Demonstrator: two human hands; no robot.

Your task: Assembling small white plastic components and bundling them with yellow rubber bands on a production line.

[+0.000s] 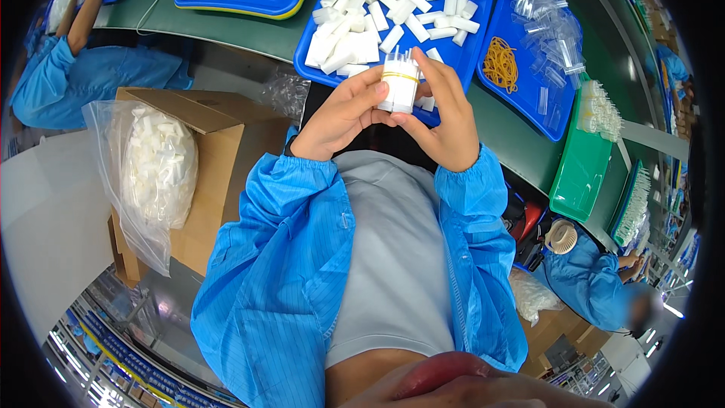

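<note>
White plastic pieces, gathered into a small upright bundle (399,85) with a yellow rubber band around its upper part, sit between both hands just above the near edge of the desk (521,147). The left hand (341,115) curls around the bundle's left side, thumb and fingertips pressed against it, the fingers bent and closed on it. The right hand (447,117) grips the right side, its index finger laid along the top edge and its thumb under the base, so the two hands are together and clamped on the same bundle. Thin clear prongs stick up from the bundle's top. Just beyond the hands lies a blue tray (317,69) heaped with loose white blocks (393,7). To its right a second blue tray (555,125) holds a pile of yellow rubber bands (500,63) and clear plastic parts (547,23). A cardboard box (219,151) with a bag of white pieces (155,166) stands at the person's left.
</note>
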